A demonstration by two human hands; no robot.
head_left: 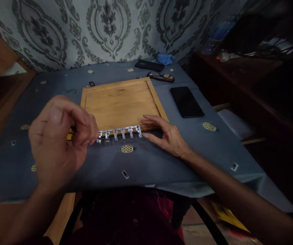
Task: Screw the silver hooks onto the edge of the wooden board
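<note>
A framed wooden panel (121,102) lies on the blue patterned tablecloth. Along its near edge runs a silver metal strip with several hooks (123,132). My left hand (62,136) is raised at the left end of the strip, fingers curled around a yellow and black object (71,133) that is mostly hidden. At the strip's right end rests my right hand (165,136), its fingers apart, with the thumb beside the last hook and the fingertips over the panel's near right edge.
A black phone (186,101) lies right of the panel. Behind it are glasses (161,77), a dark case (149,65) and a blue cloth (165,59). A small black item (91,84) sits by the panel's far left corner. Dark furniture (228,75) stands at the right.
</note>
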